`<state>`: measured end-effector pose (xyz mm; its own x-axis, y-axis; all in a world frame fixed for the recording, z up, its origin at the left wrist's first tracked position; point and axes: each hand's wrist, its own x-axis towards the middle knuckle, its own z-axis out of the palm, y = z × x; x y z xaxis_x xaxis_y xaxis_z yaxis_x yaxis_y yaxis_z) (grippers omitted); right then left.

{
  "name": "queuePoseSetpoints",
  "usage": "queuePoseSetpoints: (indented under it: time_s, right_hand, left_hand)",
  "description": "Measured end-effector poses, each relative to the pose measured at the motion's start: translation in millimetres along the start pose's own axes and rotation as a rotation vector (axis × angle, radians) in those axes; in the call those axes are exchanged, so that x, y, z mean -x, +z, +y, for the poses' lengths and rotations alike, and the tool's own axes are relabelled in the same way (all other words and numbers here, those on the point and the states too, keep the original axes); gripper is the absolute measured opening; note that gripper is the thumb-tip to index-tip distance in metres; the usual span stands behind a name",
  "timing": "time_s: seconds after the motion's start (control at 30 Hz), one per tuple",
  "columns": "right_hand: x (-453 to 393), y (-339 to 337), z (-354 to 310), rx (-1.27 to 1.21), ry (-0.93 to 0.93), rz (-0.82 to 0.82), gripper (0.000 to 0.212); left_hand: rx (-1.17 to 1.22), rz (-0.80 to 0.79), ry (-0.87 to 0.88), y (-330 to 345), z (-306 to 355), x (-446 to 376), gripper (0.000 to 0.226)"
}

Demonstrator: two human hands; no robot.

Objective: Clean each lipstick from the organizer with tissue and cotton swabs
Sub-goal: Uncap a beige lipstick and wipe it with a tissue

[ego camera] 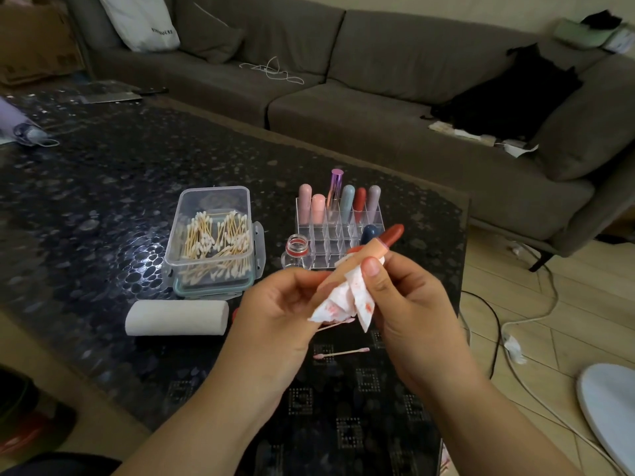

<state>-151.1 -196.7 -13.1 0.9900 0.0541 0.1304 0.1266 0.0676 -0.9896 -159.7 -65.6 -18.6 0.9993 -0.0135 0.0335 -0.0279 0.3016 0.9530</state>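
A slip is the main risk judged here: the lipstick (pixel 347 269) is held in mid-air above the near part of the table (pixel 103 201), and if the wiping pull is made harder than the grip, the tube could be dropped onto the used cotton swabs (pixel 342 352) lying below, or the exposed end smeared further. The stained tissue (pixel 343 302) is already marked red, so colour could be spread back rather than lifted.

To the left, the lipstick's lower end is gripped by the curled fingers of the left hand (pixel 275 304). The tube is angled up and to the right, towards the organizer (pixel 338 231) just beyond. On the right, the tissue is pinched against the tube by the thumb and fingers of the right hand (pixel 409 304).
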Motion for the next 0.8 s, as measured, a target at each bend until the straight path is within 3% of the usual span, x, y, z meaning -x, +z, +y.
queuePoseSetpoints:
  time_s: [0.17,0.37,0.53,0.7,0.8]
  right_hand:
    - [-0.9,0.3,0.2,0.047,-0.006,-0.006,0.032]
    - [-0.6,-1.3,-4.5,0.027,0.004,-0.013,0.030]
    - [2.3,2.2,-2.6,-0.076,0.033,-0.004,0.026]
    - [4.4,5.4,2.0,-0.121,0.049,-0.013,0.032]
    - [4.0,4.1,1.2,-0.039,0.035,0.000,0.031]
  left_hand:
    - [-0.054,0.021,0.099,0.1,-0.6,0.8,0.023]
    - [0.020,-0.069,-0.100,-3.1,-3.6,-0.3,0.025]
    - [-0.101,-0.014,0.062,-1.2,-0.2,0.2,0.024]
    - [-0.401,0.056,0.267,-4.3,-3.7,4.3,0.019]
    - [-0.378,0.031,0.224,-1.1,-3.6,6.1,0.025]
